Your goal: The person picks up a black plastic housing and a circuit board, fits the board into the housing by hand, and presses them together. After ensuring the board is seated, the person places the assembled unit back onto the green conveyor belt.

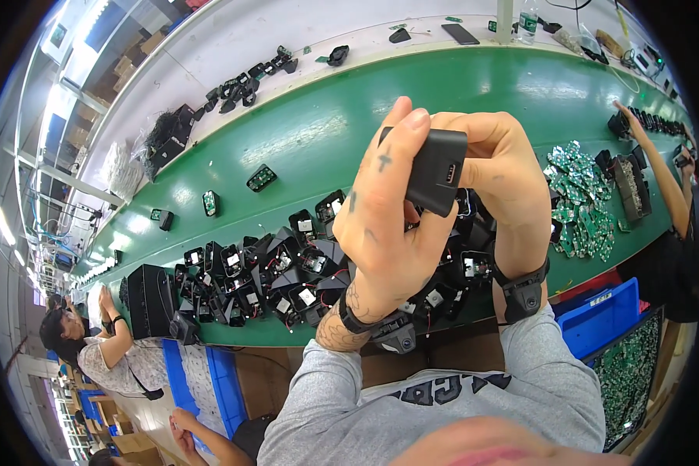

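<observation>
In front of my chest, raised over the green bench point(326, 144), I hold a small black plastic housing point(433, 182) with a slotted port in one end face. My left hand point(384, 210) grips it from the left, index finger along its side and thumb beneath. My right hand point(501, 159) closes on it from the far right side, its fingers curled; part of that grip is hidden behind the housing. Under my hands spreads a heap of open black housings point(307, 264) with white parts and thin red wires inside.
Green circuit boards point(579, 202) lie piled at right beside a co-worker's arm point(660, 163). A black box point(149, 299) stands at the heap's left end. Blue bins point(598, 318) flank me below the bench. Loose units point(262, 178) lie farther back; another person point(109, 342) sits left.
</observation>
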{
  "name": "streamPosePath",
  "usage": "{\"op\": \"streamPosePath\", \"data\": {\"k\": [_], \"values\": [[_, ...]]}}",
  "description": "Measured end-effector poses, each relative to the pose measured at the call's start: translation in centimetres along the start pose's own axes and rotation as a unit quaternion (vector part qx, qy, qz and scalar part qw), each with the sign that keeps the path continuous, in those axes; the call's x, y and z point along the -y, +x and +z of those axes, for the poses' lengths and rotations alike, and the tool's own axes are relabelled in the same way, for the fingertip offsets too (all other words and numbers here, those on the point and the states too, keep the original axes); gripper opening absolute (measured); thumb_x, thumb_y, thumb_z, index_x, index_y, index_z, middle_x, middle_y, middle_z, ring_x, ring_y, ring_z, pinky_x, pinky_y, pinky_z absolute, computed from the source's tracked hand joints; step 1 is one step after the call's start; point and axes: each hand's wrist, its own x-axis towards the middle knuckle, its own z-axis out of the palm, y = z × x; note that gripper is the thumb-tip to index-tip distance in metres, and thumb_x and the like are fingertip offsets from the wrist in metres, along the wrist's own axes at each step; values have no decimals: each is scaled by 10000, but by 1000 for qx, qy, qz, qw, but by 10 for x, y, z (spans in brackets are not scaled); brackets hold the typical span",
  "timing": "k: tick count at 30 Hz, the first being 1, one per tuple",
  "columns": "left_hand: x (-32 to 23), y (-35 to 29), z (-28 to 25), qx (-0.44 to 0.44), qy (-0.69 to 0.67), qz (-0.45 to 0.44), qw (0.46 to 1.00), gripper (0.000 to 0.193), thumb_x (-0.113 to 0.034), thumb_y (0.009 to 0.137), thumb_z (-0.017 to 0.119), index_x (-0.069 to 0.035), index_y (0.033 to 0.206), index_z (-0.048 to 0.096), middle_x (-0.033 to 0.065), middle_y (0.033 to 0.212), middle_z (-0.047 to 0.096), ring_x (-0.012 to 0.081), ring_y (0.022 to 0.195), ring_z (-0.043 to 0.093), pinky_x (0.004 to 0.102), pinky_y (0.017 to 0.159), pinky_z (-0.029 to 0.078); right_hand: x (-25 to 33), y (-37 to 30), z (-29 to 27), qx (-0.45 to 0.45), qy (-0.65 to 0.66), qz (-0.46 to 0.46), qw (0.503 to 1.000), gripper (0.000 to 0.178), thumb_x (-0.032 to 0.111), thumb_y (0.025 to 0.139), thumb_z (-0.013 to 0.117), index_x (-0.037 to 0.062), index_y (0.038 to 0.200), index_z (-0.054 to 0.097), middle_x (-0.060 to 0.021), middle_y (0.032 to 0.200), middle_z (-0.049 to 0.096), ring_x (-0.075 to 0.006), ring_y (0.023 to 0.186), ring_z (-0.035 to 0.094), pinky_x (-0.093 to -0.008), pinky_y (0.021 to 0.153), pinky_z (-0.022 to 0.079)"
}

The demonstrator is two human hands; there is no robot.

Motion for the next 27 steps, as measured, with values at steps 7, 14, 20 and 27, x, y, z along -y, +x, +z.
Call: {"op": "streamPosePath", "data": {"k": [7,14,20,27], "values": [[-1,-2,-2,33,-50,-103,993,587,36,757,556,59,1312,368,224,1233,519,349,1111,582,380,833,554,5,-1,-10,-24,-75,14,997,100,-7,727,737,-31,816,696,-69,821,670,-126,785,624,-256,754,494],[-7,9,-5,-16,-287,-322,902,607,62,794,543,-3,1361,337,132,1070,587,129,762,631,229,620,547,18,-10,2,-60,-212,-114,969,120,-63,747,701,-79,864,678,-113,844,651,-164,774,645,-262,717,524],[-9,19,-15,-13,-384,-398,833,605,-128,768,513,12,1337,365,284,1135,588,183,780,665,193,442,447,12,-6,6,-93,-191,-175,961,118,-37,738,723,-53,850,691,-119,837,651,-197,792,652,-301,735,532],[1,12,-23,22,-432,-353,830,612,-94,848,551,-16,1394,285,181,1199,540,173,959,602,218,624,531,15,0,20,-46,-455,-358,814,265,30,579,791,26,829,707,-76,784,638,-269,864,631,-339,736,509]]}}
